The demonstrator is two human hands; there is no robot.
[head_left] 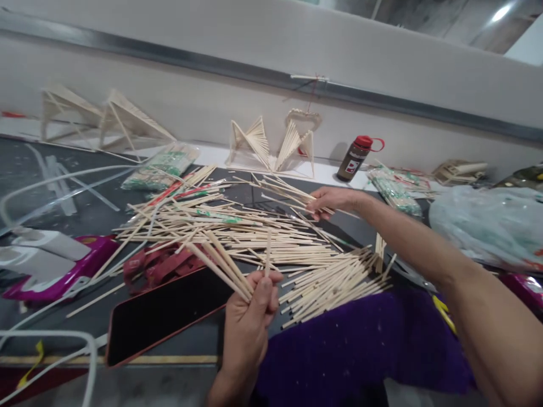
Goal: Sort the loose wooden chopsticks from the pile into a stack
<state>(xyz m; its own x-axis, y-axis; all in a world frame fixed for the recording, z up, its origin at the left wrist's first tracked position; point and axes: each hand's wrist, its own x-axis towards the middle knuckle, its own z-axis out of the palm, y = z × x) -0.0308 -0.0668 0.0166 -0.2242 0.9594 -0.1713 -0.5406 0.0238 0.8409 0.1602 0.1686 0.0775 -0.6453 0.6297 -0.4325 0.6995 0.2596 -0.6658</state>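
My left hand (250, 316) is closed around the lower ends of several wooden sticks (224, 257), which fan out up and to the left; one stands nearly upright by the thumb. Farther back, my right hand (328, 202) is closed on another loose bunch of thin sticks (291, 191) pointing left. Between and beneath the hands spreads a big pile of pale wooden sticks (271, 249) on the dark table. A shorter heap of sticks (331, 285) lies close to the purple cloth (331, 362) at the front. My right fingertips are partly hidden.
A phone-like black slab (165, 311) and a dark red strap (165, 265) lie left of my left hand. Purple hot glue guns with white cables sit at the left. Stick models (250, 141) stand along the back wall, near a bottle (354, 158). A plastic bag (487, 220) lies right.
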